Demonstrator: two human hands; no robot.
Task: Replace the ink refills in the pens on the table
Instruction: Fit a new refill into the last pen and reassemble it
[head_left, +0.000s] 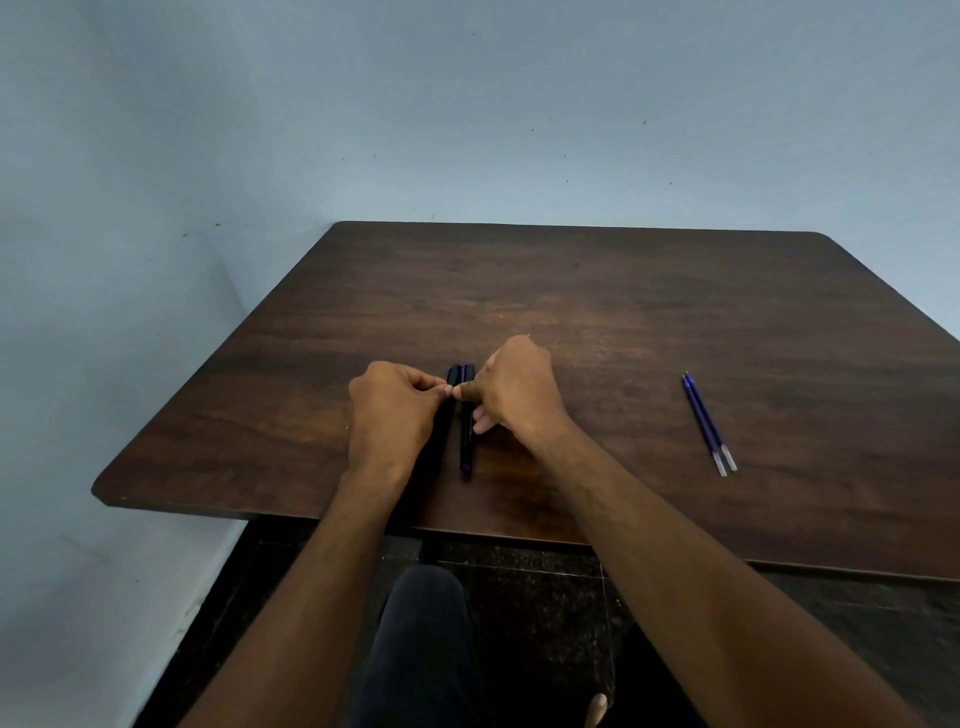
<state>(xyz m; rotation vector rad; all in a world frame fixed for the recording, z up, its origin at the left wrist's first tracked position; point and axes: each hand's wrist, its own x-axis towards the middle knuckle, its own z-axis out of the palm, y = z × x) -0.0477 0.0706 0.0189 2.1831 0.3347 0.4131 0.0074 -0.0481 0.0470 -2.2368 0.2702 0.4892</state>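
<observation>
I see the table (675, 312) filling the middle of the view. My left hand (389, 410) and right hand (514, 389) meet near its front edge, at 6 o'clock from table centre, fingertips pinched together over two dark pens (466, 441). The pens lie side by side, long axes running 12 to 6. I cannot tell which hand actually grips them. Two blue refills (709, 423) lie well apart at 3 o'clock, touching, tips toward 11.

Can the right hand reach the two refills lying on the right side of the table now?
Probably yes: the refills lie alone on bare table, nothing between them and the right hand, though its fingers are busy at the pens.
</observation>
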